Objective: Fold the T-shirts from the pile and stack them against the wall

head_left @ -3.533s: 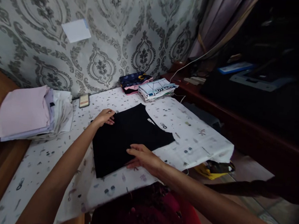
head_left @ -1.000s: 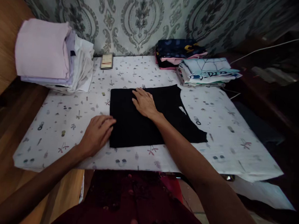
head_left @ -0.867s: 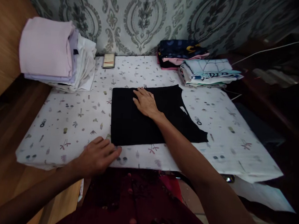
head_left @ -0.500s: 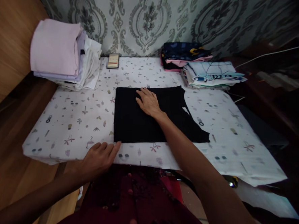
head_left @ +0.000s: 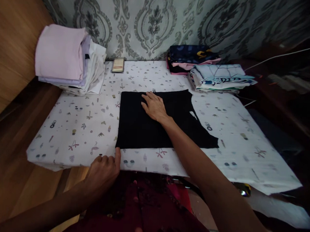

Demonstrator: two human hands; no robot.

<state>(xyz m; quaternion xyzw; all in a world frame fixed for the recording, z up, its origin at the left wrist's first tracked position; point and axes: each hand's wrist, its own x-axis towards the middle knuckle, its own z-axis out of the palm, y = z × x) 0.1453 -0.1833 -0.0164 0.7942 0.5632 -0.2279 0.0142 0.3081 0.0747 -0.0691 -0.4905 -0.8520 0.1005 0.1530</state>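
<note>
Cloth point(head_left: 141, 129), black and flat, lay in the middle of the table point(head_left: 73, 119), close to its front edge. The right hand point(head_left: 155, 106) was flat on top, fingers spread. The left hand point(head_left: 103, 170) was by the table's front edge, one finger at the cloth's near left corner. I could not tell if it pinched. A pink-topped pile point(head_left: 59, 52) sat at the table's back left corner.

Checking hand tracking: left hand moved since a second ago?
Yes: the left hand has moved toward the near edge of the table.
</note>
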